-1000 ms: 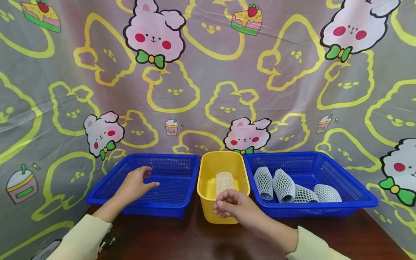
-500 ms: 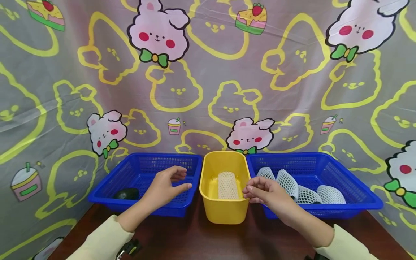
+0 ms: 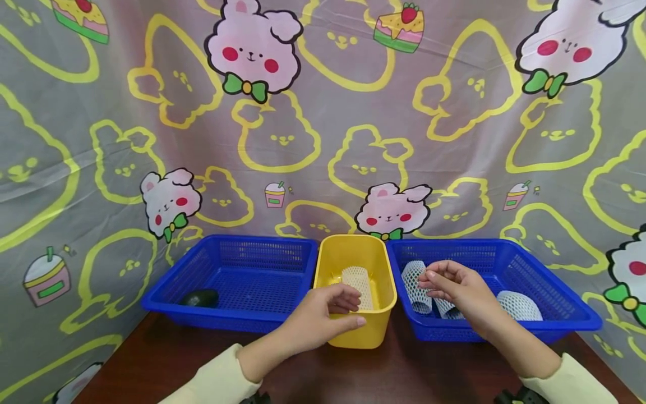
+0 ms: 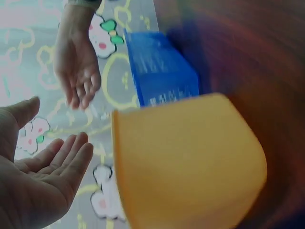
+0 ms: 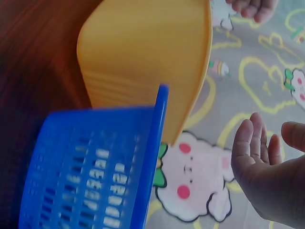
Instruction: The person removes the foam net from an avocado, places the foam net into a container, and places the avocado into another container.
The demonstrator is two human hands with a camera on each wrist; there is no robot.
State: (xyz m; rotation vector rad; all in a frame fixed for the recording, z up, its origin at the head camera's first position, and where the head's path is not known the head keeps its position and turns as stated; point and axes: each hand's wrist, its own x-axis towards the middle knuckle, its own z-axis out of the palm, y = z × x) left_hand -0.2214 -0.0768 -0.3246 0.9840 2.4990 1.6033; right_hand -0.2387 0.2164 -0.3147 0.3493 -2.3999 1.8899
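My left hand (image 3: 323, 317) hovers over the front of the yellow bin (image 3: 337, 247), thumb apart from its bent, relaxed fingers; nothing is held. Inside the bin, partly behind that hand, lies a cream foam net sleeve (image 3: 359, 280). My right hand (image 3: 464, 294) is above the right blue basket (image 3: 565, 325), and the right wrist view shows a gap between its thumb and fingers. Under and around it sit several white foam net sleeves (image 3: 416, 287), some hidden by the hand. A dark green, avocado-like fruit (image 3: 200, 298) lies at the front left of the left blue basket (image 3: 232, 321).
The baskets and bin stand side by side on a dark brown table (image 3: 202, 359). Directly behind them hangs a grey cartoon-print curtain (image 3: 323, 151). The bin's rim rises between the two baskets.
My left hand has moved right, from over the left basket to the yellow bin, uncovering the dark green fruit. My right hand has moved right, from the bin to above the right basket.
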